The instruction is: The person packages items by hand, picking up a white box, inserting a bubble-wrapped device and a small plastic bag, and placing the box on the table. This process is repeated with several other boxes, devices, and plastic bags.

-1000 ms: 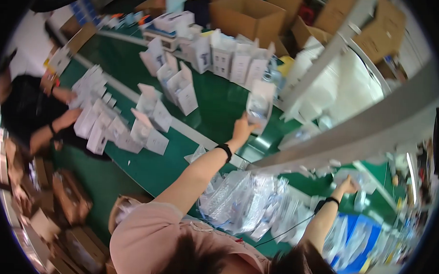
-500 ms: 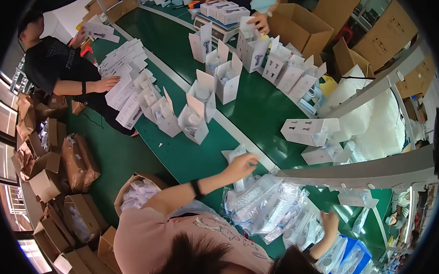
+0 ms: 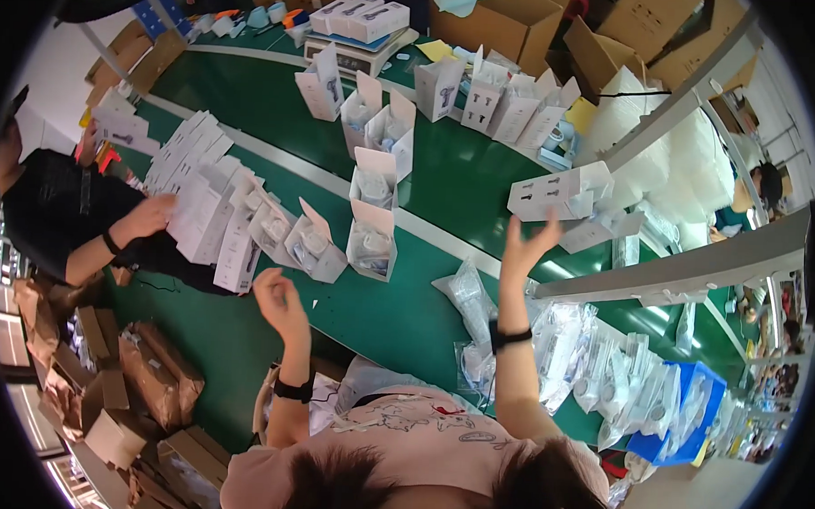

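My right hand (image 3: 529, 252) is raised with its fingers spread, just in front of a white printed box (image 3: 553, 195) lying on its side on the green table. I cannot tell whether the fingertips touch that box. Loosely bent and with nothing visible in it, my left hand (image 3: 282, 306) hovers by the table's near edge. Close to it stands an open white box (image 3: 316, 251) with a pale item inside. Another open box (image 3: 372, 244) is a little farther right. Clear plastic bags (image 3: 557, 345) with white parts lie beside my right forearm.
At the left, a co-worker's hand (image 3: 148, 217) rests by rows of white boxes (image 3: 191, 153). A scale (image 3: 347, 59) bearing boxes stands at the back. A grey metal bar (image 3: 685, 269) crosses the right side, above a blue bin (image 3: 703, 390). Cartons (image 3: 118, 437) crowd the floor.
My right hand has moved from the bags up to the box lying on its side. My left hand has swung left, away from the bags. The hand at the scale has left view.
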Tool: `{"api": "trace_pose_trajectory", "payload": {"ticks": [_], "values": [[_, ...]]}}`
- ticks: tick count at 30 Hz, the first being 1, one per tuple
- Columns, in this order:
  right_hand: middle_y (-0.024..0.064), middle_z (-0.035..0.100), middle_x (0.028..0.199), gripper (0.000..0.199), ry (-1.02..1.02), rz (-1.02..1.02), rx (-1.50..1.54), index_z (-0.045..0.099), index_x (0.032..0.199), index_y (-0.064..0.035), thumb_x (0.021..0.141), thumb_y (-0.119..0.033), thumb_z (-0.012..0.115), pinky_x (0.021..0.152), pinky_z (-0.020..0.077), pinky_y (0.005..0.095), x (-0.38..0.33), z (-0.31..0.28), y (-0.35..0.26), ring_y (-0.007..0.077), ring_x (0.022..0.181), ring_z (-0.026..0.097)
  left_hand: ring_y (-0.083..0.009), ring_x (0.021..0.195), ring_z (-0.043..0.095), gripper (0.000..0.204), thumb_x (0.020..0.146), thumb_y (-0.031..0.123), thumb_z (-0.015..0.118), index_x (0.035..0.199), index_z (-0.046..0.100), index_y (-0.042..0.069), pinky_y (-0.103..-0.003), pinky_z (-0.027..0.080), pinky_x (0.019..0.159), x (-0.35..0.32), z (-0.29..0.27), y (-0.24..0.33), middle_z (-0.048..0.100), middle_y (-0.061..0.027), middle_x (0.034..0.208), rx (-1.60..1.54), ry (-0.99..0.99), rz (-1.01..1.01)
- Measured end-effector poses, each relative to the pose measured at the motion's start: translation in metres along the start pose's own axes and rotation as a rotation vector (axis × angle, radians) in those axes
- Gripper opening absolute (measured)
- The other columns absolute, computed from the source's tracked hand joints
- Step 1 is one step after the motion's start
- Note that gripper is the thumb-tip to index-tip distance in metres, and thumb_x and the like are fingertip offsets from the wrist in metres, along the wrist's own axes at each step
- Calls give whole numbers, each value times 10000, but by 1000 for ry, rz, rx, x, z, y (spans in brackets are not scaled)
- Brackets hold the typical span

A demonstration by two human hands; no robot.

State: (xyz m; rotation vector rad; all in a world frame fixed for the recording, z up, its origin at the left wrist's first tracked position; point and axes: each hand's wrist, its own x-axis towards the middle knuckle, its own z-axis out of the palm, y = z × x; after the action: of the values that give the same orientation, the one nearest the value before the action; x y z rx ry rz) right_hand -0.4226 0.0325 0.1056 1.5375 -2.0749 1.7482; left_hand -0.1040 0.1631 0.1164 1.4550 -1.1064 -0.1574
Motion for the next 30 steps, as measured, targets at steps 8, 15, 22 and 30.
{"api": "trace_pose_trajectory", "payload": {"ticks": [8,15,22,30], "values": [[190,369,1187,653,-251,-150,-756,365,1209,-39,643,-202,647,923,259,493,92,60,51,366,1111,337,-123,810,452,249,748,-96,451,971,473,14,-233,393,696,13,-26,-24,455,-64,982,-32,24,-107],[133,456,1113,538,-274,-461,-575,435,1150,-58,655,-137,630,894,314,438,50,79,13,315,1037,420,-165,949,422,415,698,-80,476,1092,402,28,-277,384,799,41,-32,-47,401,-73,1098,1,119,-140],[129,372,1217,623,-638,75,571,395,1163,-48,615,-129,680,914,321,384,-52,52,-41,260,1118,371,-240,1193,282,707,603,-85,519,1247,258,47,-396,338,898,103,-59,-132,259,-126,1294,168,-117,-103],[197,285,1269,971,-1003,-72,477,191,1276,5,520,-179,771,984,255,376,-146,54,-61,332,1199,264,-210,1091,423,616,723,73,549,1283,290,65,-346,365,879,189,-63,-184,432,-79,1194,-453,-875,-615]]}}
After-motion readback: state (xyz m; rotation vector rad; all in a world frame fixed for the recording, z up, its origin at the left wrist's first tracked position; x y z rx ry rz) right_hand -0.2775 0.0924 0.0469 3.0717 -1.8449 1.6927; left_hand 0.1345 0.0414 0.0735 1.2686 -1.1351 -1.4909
